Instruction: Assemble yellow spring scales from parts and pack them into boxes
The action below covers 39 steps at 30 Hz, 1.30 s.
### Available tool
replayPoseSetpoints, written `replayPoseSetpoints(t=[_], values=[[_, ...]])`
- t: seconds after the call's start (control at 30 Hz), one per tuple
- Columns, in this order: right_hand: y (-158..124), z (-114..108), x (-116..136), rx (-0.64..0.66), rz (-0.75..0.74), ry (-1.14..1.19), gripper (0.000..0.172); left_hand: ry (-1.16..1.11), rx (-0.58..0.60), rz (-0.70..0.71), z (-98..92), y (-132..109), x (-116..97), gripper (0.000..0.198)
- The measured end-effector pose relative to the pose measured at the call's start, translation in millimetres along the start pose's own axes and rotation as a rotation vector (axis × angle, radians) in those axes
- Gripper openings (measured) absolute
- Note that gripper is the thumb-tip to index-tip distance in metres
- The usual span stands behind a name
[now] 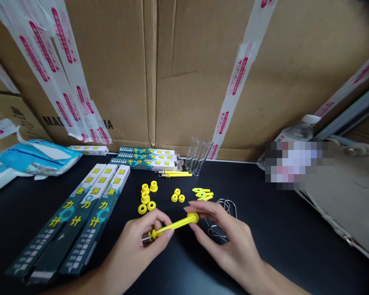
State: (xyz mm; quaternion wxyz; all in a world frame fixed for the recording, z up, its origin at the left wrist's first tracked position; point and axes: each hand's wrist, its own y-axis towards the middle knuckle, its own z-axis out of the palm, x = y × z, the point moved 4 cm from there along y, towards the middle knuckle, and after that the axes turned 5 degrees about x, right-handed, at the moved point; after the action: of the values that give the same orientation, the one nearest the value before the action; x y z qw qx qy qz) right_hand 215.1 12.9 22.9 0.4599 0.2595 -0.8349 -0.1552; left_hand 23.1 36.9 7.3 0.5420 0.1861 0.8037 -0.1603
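Observation:
A yellow plastic rod (178, 224) with a metal spring (146, 237) at its lower left end slants up between my hands. My left hand (132, 246) pinches it near the spring, thumb and fingers closed. At the rod's other end sits a round yellow cap (193, 217), held between the fingertips and thumb of my right hand (230, 237). How far the rod goes into the cap is hard to see. Just beyond lie larger yellow collars (145, 198), small yellow caps (174, 198) and flat yellow pieces (203, 195). Bent metal wire hooks (230, 207) are partly hidden behind my right hand.
Printed narrow boxes (94, 217) lie at the left, with more boxes (147, 159) at the back. Clear tubes (198, 155) stand beside rods with springs (175, 174). A blue packet (39, 155), a bottle (301, 129) and a beige bag (341, 205) flank them. Cardboard cartons (187, 82) wall the rear.

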Motion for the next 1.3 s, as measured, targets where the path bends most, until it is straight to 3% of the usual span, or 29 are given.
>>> replayPoseSetpoints(t=[0.53,0.87,1.13,1.3], values=[[2,-3,-16,-0.047,0.233,0.267,0.038,0.001,-0.016,-0.03,0.7,0,-1,0.021],[4,-2,-3,-0.009,0.097,0.123,0.02,-0.009,0.014,-0.03,2.0,-2,2,0.022],[0,10,-3,0.112,0.123,0.266,0.031,-0.004,0.049,-0.027,2.3,-1,2,0.022],[-1,8,-2,0.137,0.064,0.136,0.043,0.025,0.081,-0.017,3.9,-1,2,0.019]])
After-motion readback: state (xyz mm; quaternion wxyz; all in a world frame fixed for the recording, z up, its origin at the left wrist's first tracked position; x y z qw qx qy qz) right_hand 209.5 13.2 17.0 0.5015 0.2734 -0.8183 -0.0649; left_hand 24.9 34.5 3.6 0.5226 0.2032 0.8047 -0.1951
